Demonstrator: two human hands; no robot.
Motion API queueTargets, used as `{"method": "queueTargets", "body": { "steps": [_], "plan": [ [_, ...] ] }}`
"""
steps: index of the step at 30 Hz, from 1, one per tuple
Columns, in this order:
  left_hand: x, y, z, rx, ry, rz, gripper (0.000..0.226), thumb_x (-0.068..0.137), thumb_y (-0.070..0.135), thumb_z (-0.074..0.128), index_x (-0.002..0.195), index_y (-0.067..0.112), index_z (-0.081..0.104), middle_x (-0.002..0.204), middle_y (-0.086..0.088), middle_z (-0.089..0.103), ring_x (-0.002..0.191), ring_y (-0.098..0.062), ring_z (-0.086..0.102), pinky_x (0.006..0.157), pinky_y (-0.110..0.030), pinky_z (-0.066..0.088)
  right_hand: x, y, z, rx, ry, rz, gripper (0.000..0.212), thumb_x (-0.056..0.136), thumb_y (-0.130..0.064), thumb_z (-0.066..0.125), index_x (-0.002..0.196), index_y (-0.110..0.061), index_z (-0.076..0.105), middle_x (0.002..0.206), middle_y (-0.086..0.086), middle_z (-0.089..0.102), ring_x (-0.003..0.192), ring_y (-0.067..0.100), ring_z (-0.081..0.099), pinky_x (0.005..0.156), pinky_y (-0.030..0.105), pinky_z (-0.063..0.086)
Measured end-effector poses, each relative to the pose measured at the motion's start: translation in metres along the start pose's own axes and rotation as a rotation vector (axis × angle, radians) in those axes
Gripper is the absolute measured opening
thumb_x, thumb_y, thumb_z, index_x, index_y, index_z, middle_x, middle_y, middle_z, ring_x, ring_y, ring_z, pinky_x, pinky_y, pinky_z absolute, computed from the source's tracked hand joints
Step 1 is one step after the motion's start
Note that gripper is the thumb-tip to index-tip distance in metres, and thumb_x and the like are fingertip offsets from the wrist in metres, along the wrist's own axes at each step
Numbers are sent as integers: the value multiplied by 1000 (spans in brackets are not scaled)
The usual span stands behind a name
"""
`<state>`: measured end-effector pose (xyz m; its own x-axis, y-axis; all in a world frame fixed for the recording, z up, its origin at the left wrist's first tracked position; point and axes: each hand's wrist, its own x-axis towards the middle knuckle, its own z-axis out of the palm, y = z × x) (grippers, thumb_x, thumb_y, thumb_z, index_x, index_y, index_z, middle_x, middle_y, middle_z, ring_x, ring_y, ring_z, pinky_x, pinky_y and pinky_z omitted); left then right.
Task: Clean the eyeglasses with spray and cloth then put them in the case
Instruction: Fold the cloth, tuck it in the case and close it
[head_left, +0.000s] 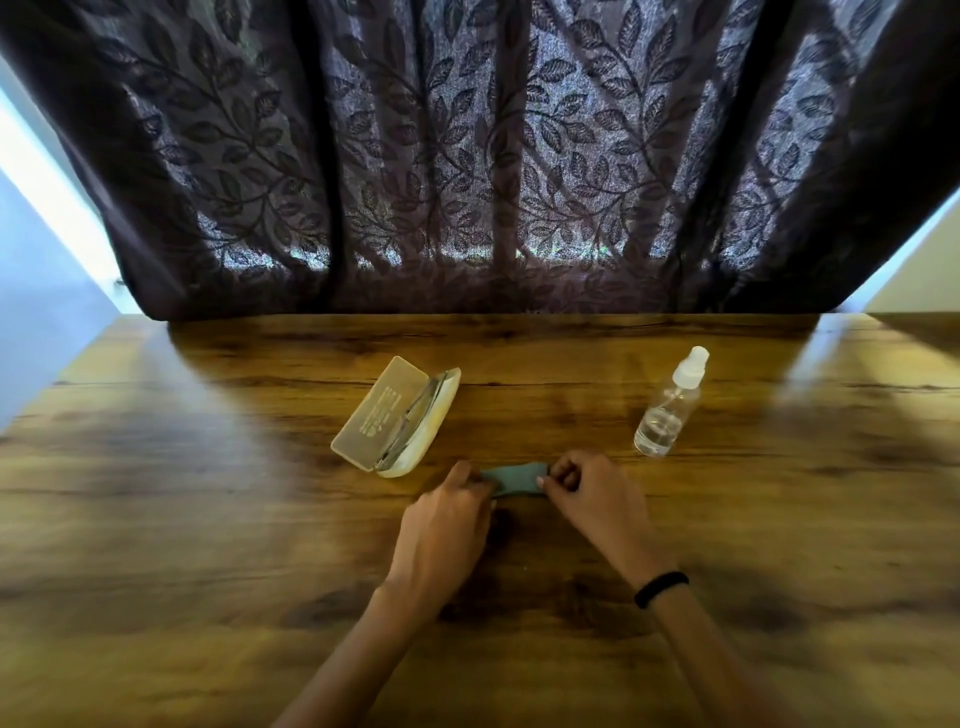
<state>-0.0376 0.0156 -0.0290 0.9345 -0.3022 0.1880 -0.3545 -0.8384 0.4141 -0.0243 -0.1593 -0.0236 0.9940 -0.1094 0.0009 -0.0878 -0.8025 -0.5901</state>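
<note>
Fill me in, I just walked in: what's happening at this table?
A person grips a teal cloth by its ends, one in the left hand, one in the right hand, low over the table. The eyeglasses lie in the open case beyond the left hand. The spray bottle stands upright, untouched, farther right.

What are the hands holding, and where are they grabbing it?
A teal cloth. The left hand pinches its left end, and the right hand pinches its right end.
</note>
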Motion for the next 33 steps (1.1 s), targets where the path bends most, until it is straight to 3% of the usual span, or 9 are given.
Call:
{"method": "queueTargets", "body": {
  "steps": [3, 7, 9, 13, 15, 20, 25, 30, 33],
  "plan": [
    [0, -2, -6, -37, 72, 24, 32, 91, 27, 51, 123, 27, 51, 128, 6, 46, 92, -7, 61, 71, -13, 47, 2, -3, -1, 51, -47, 16, 11, 81, -28, 67, 82, -23, 57, 75, -12, 53, 63, -2, 49, 51, 11, 33],
    [7, -12, -27, -48, 263, 9, 28, 89, 21, 55, 117, 20, 58, 123, 0, 56, 98, -14, 61, 74, -24, 51, 4, -5, -5, 211, -96, 57, 10, 80, -24, 68, 81, -21, 58, 89, -3, 59, 84, 11, 56, 65, 20, 42],
    [13, -24, -38, -48, 336, -38, 25, 87, 18, 58, 112, 16, 61, 121, -2, 58, 97, -17, 62, 73, -27, 53, 4, -7, -7, 300, -110, 74, 11, 79, -23, 68, 80, -21, 58, 92, -4, 59, 85, 10, 55, 62, 18, 39],
    [24, -61, -55, -17, 397, -204, 28, 85, 20, 60, 111, 12, 62, 118, -9, 60, 100, -26, 56, 72, -31, 48, 3, -14, -10, 687, -154, 142, 12, 79, -8, 68, 80, -14, 57, 94, 4, 63, 93, 17, 61, 75, 28, 55],
    [32, -81, -59, -78, 361, -320, 31, 86, 25, 60, 114, 13, 60, 117, -11, 60, 103, -28, 54, 73, -33, 48, 3, -16, -10, 815, -170, 164, 13, 80, -2, 65, 83, -10, 55, 98, 12, 64, 95, 19, 63, 75, 29, 57],
    [51, -112, -62, -632, 75, -606, 36, 89, 38, 53, 117, 16, 53, 94, 5, 60, 82, -10, 59, 56, -18, 44, 10, -18, -8, 910, -201, 201, 15, 82, 0, 62, 90, -9, 54, 100, 13, 63, 93, 17, 64, 68, 26, 59],
    [55, -115, -62, -820, 14, -626, 26, 90, 41, 48, 99, 18, 59, 88, -4, 67, 65, -13, 68, 47, -18, 49, 16, -15, -7, 972, -252, 220, 15, 81, -1, 64, 90, -11, 55, 98, 11, 64, 93, 18, 65, 67, 25, 59],
    [59, -109, -67, -952, -11, -630, 10, 93, 21, 50, 89, 22, 59, 83, -6, 65, 53, -8, 66, 39, -18, 47, 21, -14, -7, 998, -259, 210, 16, 80, -1, 64, 89, -11, 56, 102, 13, 64, 94, 19, 65, 64, 24, 58],
    [61, -103, -69, -942, -9, -664, 9, 92, 22, 51, 93, 24, 60, 84, -2, 64, 59, -14, 64, 37, -19, 46, 25, -15, -10, 1033, -252, 204, 14, 81, -2, 63, 89, -11, 57, 102, 13, 64, 94, 18, 65, 63, 23, 57]
  ]
}}
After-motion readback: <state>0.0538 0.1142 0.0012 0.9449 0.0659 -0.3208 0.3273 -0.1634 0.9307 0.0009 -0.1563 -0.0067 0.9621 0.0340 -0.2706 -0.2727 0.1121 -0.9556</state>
